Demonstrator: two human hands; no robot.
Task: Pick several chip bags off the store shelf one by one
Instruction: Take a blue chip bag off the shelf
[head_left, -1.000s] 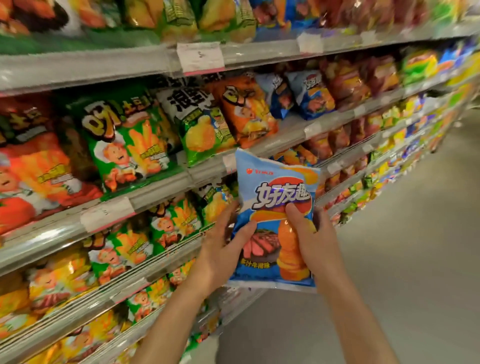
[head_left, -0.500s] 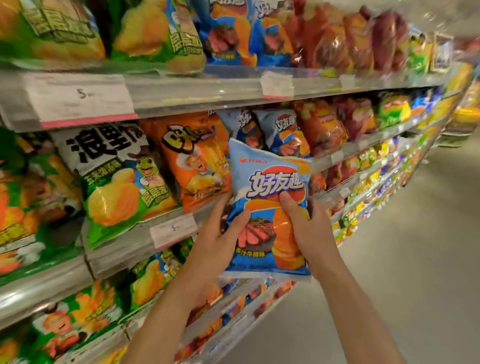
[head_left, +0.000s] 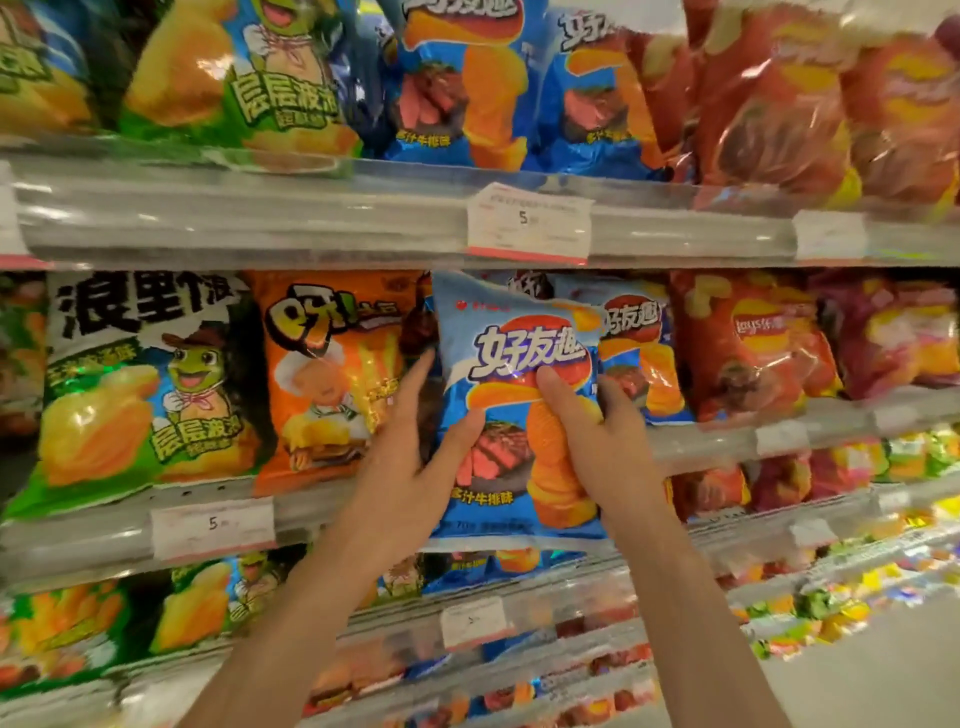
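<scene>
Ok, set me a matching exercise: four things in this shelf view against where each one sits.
Things:
1. blue chip bag
2. orange chip bag
3. green frog bag
4. price tag marked 5

Places:
A. on the rail of the upper shelf
B. farthest left on the middle shelf
C. held in both hands, in front of the middle shelf
D. on the middle shelf, just left of the left hand

Pairs: 1-C, 2-D, 3-B, 4-A. The right hand grips the held bag's right side.
</scene>
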